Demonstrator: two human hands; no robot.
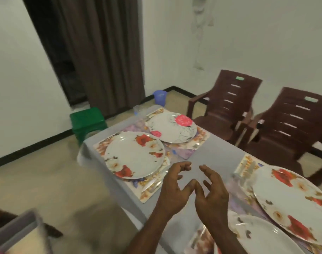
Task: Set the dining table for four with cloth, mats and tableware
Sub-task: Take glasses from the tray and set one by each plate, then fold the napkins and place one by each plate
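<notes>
A grey cloth (217, 149) covers the table so the mats and plates have a clean place to sit. Near the far left corner a flowery mat (147, 191) lies flat, and a white plate with red flowers (134, 154) sits on it, ready for one person. Just behind it, at the far edge, a second plate with pink flowers (173, 127) rests on its own mat, with a clear glass (138, 109) close by at the corner. In the middle, the left hand (172, 189) and right hand (211, 193) hover over bare cloth, fingers loose and spread, holding nothing, thumbs nearly touching. On the right edge a third plate (292, 197) sits on its mat. A fourth plate (257, 235) sits at the near edge. I think cups and spoons come next.
</notes>
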